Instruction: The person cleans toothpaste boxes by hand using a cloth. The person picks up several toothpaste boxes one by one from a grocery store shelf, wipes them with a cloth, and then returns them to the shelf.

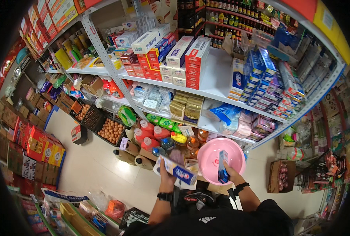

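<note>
My left hand grips a white and dark blue toothpaste carton, held at a slant left of a pink plastic basin. My right hand holds a narrow blue carton over the basin's lower right part. Above them, the white metal shelf carries stacked toothpaste cartons: red and white ones near its middle, blue ones at its right. Between these stacks a stretch of bare white shelf shows. Gold packs and a blue plastic bag lie on the shelf below.
Bottles with pink caps and several large pale jugs stand on the floor left of my hands. Farther left is a black crate of eggs. A cardboard box stands at the right. The shelf's perforated upright rises at the left.
</note>
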`<state>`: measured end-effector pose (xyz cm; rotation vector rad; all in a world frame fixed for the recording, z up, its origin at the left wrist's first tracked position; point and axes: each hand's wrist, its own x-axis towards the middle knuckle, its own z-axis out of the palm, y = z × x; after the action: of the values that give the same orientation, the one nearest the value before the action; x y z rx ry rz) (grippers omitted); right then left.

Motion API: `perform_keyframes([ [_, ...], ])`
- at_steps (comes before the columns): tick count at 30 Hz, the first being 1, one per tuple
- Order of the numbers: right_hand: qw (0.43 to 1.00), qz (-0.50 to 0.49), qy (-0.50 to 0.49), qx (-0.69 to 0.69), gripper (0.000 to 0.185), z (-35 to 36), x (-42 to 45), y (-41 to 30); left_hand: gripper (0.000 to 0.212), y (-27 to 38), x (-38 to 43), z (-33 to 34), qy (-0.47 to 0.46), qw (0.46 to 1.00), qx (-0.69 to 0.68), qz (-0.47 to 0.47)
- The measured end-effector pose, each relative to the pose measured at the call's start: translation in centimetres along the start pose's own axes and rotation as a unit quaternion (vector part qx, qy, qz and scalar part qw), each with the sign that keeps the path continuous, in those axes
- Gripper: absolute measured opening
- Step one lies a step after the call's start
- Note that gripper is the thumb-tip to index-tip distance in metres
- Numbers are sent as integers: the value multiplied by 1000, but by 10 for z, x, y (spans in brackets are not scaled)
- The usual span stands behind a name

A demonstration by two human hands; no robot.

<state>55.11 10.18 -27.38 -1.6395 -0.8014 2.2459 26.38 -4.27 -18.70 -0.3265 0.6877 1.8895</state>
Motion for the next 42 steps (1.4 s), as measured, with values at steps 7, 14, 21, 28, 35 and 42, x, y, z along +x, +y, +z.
perform_keyframes([
  [7,978,-164,-126,35,45,39,-142,-107,45,6,-2,81,-48,996,69,12],
  [14,947,-151,-162,232,30,58,-190,-126,49,-14,-25,111,-84,985,147,-34],
  [21,947,-168,-162,221,28,54,-188,-117,46,-19,-47,106,-142,959,238,65],
  [28,950,-180,-158,198,29,58,-191,-110,44,-12,-45,94,-145,950,264,86],
  [35,956,-282,-70,27,57,65,-203,-96,46,-7,-30,80,-120,965,231,39],
  [42,876,-464,113,-69,60,62,-212,-87,47,-18,-49,91,-177,941,270,98],
])
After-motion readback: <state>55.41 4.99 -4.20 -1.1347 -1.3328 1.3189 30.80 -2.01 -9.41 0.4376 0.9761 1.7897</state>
